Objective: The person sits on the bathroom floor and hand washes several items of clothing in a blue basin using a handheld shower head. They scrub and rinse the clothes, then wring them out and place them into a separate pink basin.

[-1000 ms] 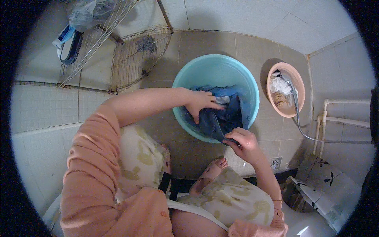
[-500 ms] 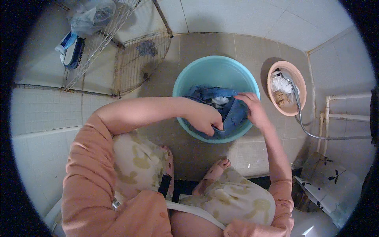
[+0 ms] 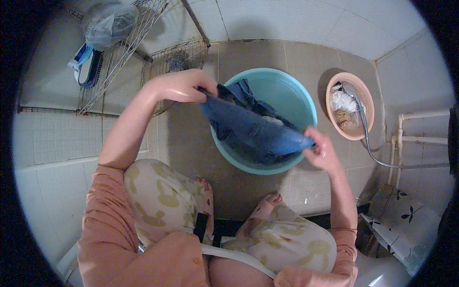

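A dark blue denim garment is stretched taut between my hands, over a round turquoise basin. At its left end my left hand pinches the edge of the cloth, just outside the basin's left rim. My right hand grips the other end near the right rim and is slightly blurred. More of the denim lies in folds inside the basin. A small whitish patch shows against the cloth; whether it is foam or fabric I cannot tell.
A peach basin at the right holds white and tan cloth, with a shower head resting in it and its hose trailing right. A wire rack with a brush and plastic bag stands left. Pipes run along the right wall.
Both hands have come up out of the basin and apart, the left moving left and away from me. The denim, bunched in the basin before, is now lifted and spread between them.
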